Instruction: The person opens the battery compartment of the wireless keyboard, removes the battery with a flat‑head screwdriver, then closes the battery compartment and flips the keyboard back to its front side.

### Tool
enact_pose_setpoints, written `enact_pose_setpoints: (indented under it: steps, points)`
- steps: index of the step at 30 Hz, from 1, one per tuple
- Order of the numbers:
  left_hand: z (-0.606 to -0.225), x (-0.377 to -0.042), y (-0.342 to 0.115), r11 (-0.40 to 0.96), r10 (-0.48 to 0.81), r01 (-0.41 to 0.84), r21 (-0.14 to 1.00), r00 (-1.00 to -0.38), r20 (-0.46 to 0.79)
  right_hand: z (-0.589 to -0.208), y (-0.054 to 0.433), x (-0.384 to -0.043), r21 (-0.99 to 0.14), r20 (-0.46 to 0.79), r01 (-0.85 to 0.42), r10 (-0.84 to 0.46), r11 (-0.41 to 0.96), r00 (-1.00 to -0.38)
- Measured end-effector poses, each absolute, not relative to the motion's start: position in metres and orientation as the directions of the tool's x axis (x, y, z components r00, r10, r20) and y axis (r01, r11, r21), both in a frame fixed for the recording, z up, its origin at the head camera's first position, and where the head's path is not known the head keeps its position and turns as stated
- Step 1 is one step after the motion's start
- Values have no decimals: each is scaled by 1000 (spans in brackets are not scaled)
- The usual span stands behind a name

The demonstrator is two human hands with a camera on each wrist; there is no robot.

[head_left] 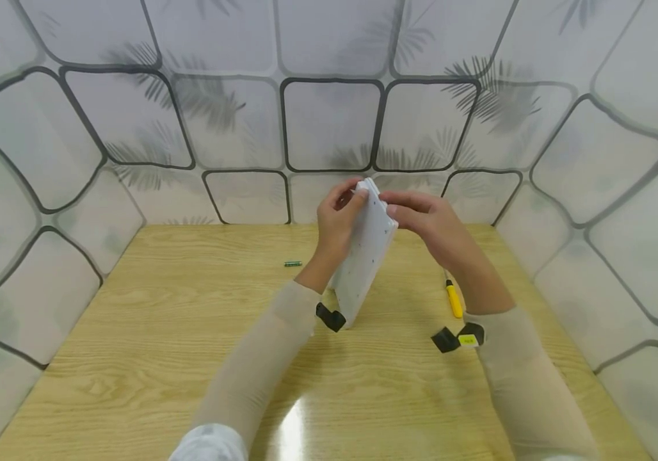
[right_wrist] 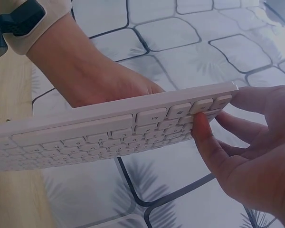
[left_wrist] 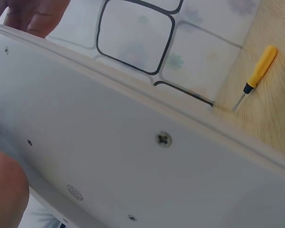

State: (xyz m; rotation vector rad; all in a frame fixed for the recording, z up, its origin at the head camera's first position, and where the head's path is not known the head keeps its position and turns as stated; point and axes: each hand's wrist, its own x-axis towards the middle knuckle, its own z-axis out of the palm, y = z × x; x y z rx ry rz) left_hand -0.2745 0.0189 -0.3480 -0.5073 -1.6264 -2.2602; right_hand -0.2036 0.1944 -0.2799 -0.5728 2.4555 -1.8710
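A white keyboard (head_left: 366, 256) is held up on its side above the table, tilted, between both hands. My left hand (head_left: 337, 224) grips it near its upper end, thumb on the back face, fingers partly hidden behind. My right hand (head_left: 438, 227) pinches the corner by the end keys; in the right wrist view its thumb (right_wrist: 204, 137) presses on a key. Letter keys (right_wrist: 104, 137) show on the front there. The left wrist view shows the flat back with several screws (left_wrist: 163, 139) and a small round mark (left_wrist: 75, 192).
On the wooden table (head_left: 133, 358), a yellow-handled screwdriver (head_left: 454, 299) lies to the right, near my right forearm. A small green battery (head_left: 292, 264) lies left of the keyboard. Patterned fabric walls (head_left: 329, 121) rise at the back and both sides.
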Motion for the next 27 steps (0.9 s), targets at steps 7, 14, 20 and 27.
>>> enact_pose_setpoints:
  steps: [7,14,20,27]
  points:
    - [-349,-273,20,-377,-95,481,792,-870,483,-273,184,-198,-939,210,-275,-288,206,-934]
    - [-345,-269,9,-285,-67,498,819,-863,502,-280,179,-195,-942,256,-308,-304,134,-917]
    - [-334,-264,-6,-145,-22,511,847,-857,514,-290,173,-198,-957,268,-290,-294,33,-917]
    - [-316,-253,-29,11,69,466,885,-883,464,-308,160,-201,-968,252,-246,-299,-60,-920]
